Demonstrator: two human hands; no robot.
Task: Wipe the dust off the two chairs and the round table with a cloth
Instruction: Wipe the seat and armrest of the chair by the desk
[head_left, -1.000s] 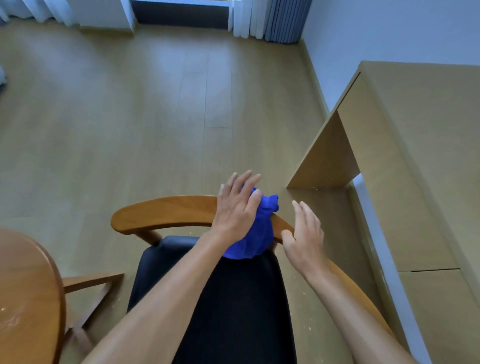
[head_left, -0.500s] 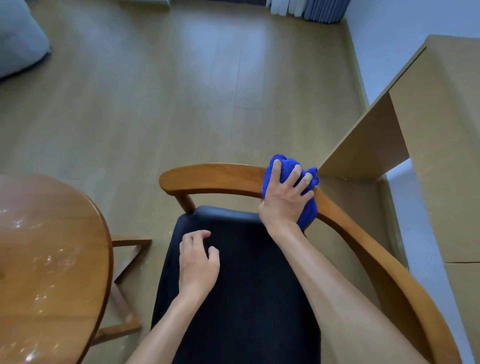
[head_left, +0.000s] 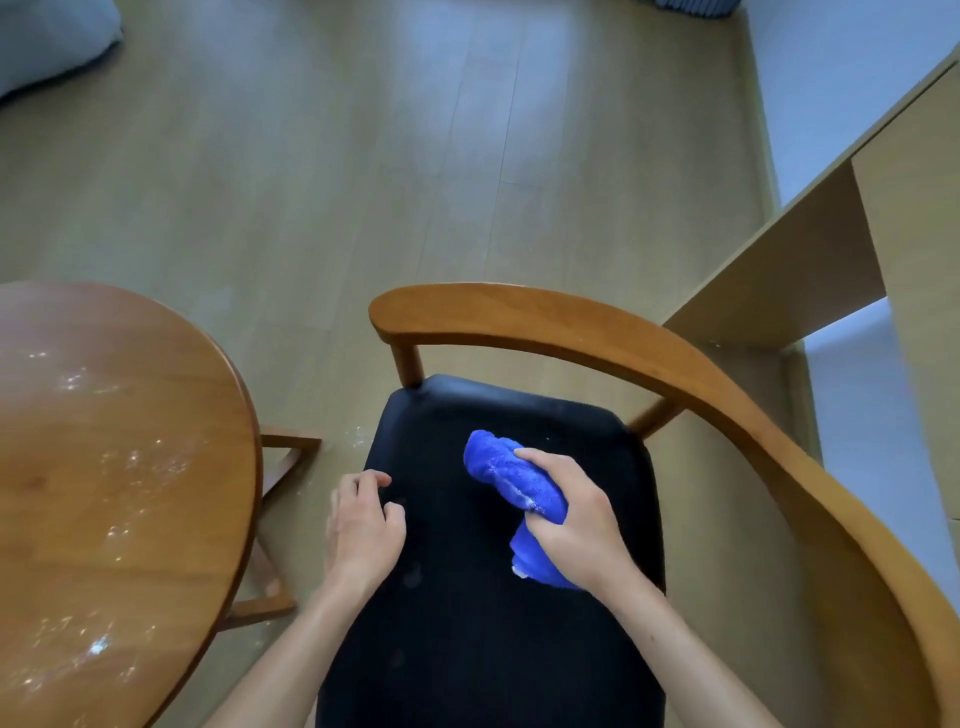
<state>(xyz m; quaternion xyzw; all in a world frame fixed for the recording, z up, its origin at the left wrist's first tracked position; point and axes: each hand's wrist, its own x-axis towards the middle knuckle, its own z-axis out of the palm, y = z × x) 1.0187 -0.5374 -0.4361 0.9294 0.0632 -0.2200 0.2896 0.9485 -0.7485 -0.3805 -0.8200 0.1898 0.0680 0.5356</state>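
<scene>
- My right hand (head_left: 576, 525): grip curled tight round the bunched blue cloth (head_left: 511, 480), over the chair's black seat (head_left: 467, 623).
- My left hand (head_left: 363, 530): fingers loosely bent, holding nothing, at the seat's left edge.
- Chair's curved wooden backrest (head_left: 571, 322) beyond.
- Round desk (head_left: 104, 493) to the left, dust specks on top.

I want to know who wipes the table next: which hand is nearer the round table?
Left. The left hand rests on the seat's table-side edge; the right hand, gripping the blue cloth, is farther from the round table.
</scene>
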